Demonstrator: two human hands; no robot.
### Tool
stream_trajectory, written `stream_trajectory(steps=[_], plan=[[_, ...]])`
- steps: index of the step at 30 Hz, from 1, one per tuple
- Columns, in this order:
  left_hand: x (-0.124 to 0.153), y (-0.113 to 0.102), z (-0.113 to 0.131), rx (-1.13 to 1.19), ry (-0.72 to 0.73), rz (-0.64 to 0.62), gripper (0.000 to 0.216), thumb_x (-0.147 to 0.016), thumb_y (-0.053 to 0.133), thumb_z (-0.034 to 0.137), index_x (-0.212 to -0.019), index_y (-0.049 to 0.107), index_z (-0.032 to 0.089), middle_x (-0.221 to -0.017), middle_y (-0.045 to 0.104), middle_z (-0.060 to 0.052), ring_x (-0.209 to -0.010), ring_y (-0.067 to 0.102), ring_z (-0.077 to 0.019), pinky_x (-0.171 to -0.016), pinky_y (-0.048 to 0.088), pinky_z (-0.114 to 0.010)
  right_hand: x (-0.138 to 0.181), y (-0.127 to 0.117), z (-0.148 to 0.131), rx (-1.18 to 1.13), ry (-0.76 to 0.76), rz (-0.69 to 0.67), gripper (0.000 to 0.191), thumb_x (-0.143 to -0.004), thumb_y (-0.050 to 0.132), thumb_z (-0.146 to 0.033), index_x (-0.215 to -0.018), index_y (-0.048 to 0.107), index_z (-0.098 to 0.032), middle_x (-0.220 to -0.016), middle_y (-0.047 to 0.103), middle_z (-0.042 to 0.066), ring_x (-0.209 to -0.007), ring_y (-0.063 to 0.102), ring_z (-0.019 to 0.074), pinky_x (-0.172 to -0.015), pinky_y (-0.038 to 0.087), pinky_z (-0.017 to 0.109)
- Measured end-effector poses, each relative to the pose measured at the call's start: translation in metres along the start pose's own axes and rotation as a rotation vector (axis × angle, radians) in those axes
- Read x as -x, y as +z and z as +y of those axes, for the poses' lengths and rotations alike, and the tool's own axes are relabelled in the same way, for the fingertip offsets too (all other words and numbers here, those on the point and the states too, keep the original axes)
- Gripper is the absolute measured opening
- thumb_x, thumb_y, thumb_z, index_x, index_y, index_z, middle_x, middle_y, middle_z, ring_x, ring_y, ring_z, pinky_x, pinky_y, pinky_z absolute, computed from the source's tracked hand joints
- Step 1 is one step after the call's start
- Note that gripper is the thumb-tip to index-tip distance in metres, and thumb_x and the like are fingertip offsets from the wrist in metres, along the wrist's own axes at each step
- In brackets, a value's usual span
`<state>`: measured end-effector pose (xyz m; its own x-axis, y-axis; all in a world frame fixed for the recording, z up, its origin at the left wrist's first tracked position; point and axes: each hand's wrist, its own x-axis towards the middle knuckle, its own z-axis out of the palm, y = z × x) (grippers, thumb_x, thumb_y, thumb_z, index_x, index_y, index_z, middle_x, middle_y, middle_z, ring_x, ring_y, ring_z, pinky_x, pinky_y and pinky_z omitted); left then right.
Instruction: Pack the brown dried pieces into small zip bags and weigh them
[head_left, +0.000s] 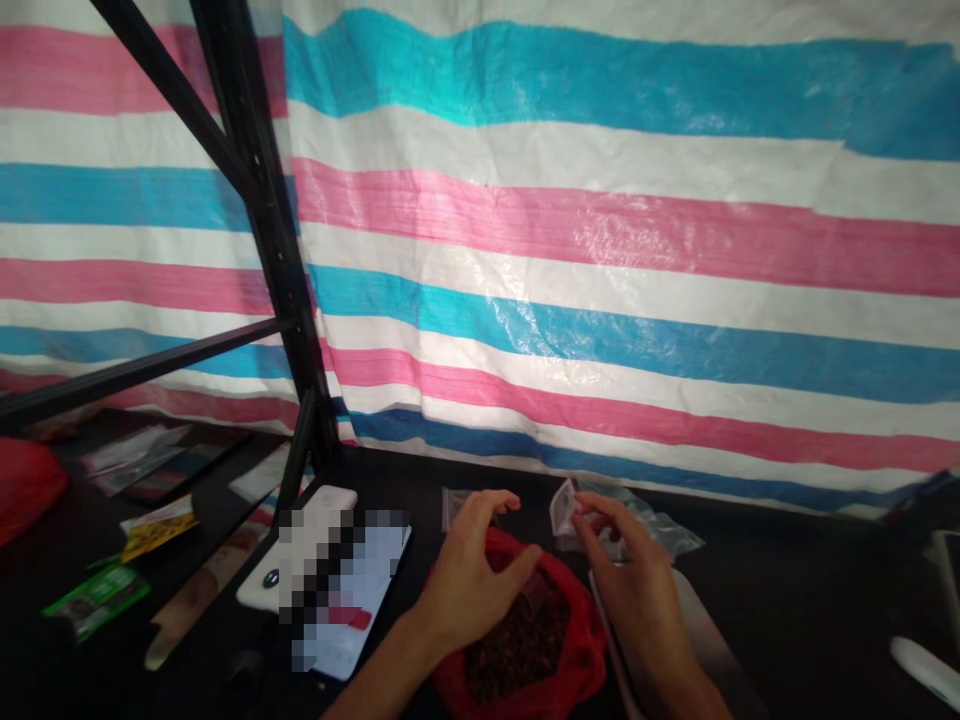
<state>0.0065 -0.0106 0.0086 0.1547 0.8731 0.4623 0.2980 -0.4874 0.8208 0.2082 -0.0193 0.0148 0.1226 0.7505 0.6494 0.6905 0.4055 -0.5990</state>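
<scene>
A red plastic bag [585, 625] stands open in front of me, holding loose brown dried bits [517, 650]. My left hand [476, 580] hovers over its left side, thumb and fingers apart, with nothing in them. To the right, my right hand [637, 580] pinches a small clear plastic bag [562, 508] between thumb and fingertips, above the red bag's far right edge. More clear plastic bags [667, 525] lie behind the right hand. Another small clear bag [452, 508] is partly hidden behind the left hand.
A flat silvery object [709, 625] lies beneath my right forearm. On the left are a phone [375, 590], a white device [322, 510], a green packet [101, 600] and a yellow packet [159, 528]. A black metal frame [277, 250] rises before the striped sheet [600, 230].
</scene>
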Motion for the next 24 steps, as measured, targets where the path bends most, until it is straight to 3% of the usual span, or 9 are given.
stream_trajectory(steps=[4, 7, 11, 15, 17, 20, 24], plan=[[0.005, 0.005, 0.001, 0.286, -0.09, -0.168, 0.082, -0.069, 0.086, 0.024, -0.143, 0.051, 0.028, -0.147, 0.055, -0.009, -0.136, 0.051, -0.0262, -0.118, 0.036, -0.04, 0.01, 0.007, -0.02, -0.232, -0.001, -0.111, 0.022, -0.093, 0.062, -0.035, -0.11, 0.069, -0.024, -0.095, 0.075, 0.004, -0.077, 0.07, 0.0193, -0.071, 0.057, 0.031], [0.005, 0.008, 0.006, 0.494, -0.136, -0.222, 0.064, -0.077, 0.081, 0.034, -0.136, 0.058, 0.025, -0.138, 0.063, -0.011, -0.127, 0.059, -0.0264, -0.11, 0.045, -0.038, 0.017, 0.01, -0.026, -0.283, -0.036, -0.199, 0.02, -0.094, 0.06, -0.03, -0.112, 0.068, -0.026, -0.107, 0.074, 0.005, -0.092, 0.071, 0.0203, -0.08, 0.058, 0.032], [-0.005, 0.005, 0.009, 0.673, -0.235, -0.066, 0.044, -0.08, 0.075, 0.046, -0.112, 0.068, 0.017, -0.111, 0.073, -0.011, -0.102, 0.068, -0.0237, -0.089, 0.053, -0.032, 0.016, 0.004, -0.032, -0.207, -0.148, -0.221, 0.017, -0.095, 0.057, -0.024, -0.111, 0.064, -0.025, -0.108, 0.07, 0.006, -0.097, 0.066, 0.0211, -0.084, 0.054, 0.035], [-0.015, -0.006, 0.0, 0.754, -0.381, 0.146, 0.036, -0.08, 0.071, 0.038, -0.109, 0.065, 0.017, -0.078, 0.069, -0.001, -0.072, 0.064, -0.0149, -0.067, 0.048, -0.023, 0.013, -0.005, -0.039, 0.009, -0.27, -0.622, 0.024, -0.088, 0.052, -0.007, -0.094, 0.066, -0.025, -0.099, 0.07, 0.002, -0.1, 0.059, 0.0224, -0.091, 0.045, 0.04], [-0.018, -0.01, -0.005, 0.702, -0.403, 0.197, 0.031, -0.078, 0.067, 0.032, -0.104, 0.065, 0.016, -0.065, 0.06, 0.004, -0.058, 0.055, -0.0113, -0.057, 0.041, -0.021, 0.014, -0.006, -0.04, 0.091, -0.257, -0.729, 0.039, -0.077, 0.052, 0.0, -0.101, 0.068, -0.026, -0.104, 0.071, 0.002, -0.104, 0.057, 0.024, -0.094, 0.041, 0.042], [-0.023, -0.011, -0.008, 0.544, -0.371, 0.251, 0.025, -0.072, 0.064, 0.028, -0.094, 0.066, 0.016, -0.06, 0.053, 0.006, -0.054, 0.048, -0.0102, -0.055, 0.038, -0.02, 0.018, -0.003, -0.035, 0.176, -0.227, -0.749, 0.053, -0.073, 0.054, 0.0, -0.117, 0.067, -0.026, -0.116, 0.07, 0.003, -0.112, 0.052, 0.0271, -0.1, 0.037, 0.046], [-0.021, -0.019, 0.008, 0.412, -0.364, 0.262, 0.021, -0.072, 0.06, 0.027, -0.091, 0.065, 0.018, -0.066, 0.059, 0.003, -0.061, 0.055, -0.0139, -0.062, 0.044, -0.023, 0.019, -0.001, -0.027, 0.235, -0.223, -0.762, 0.044, -0.083, 0.055, -0.006, -0.119, 0.069, -0.027, -0.117, 0.07, 0.004, -0.112, 0.051, 0.0276, -0.101, 0.036, 0.047]])
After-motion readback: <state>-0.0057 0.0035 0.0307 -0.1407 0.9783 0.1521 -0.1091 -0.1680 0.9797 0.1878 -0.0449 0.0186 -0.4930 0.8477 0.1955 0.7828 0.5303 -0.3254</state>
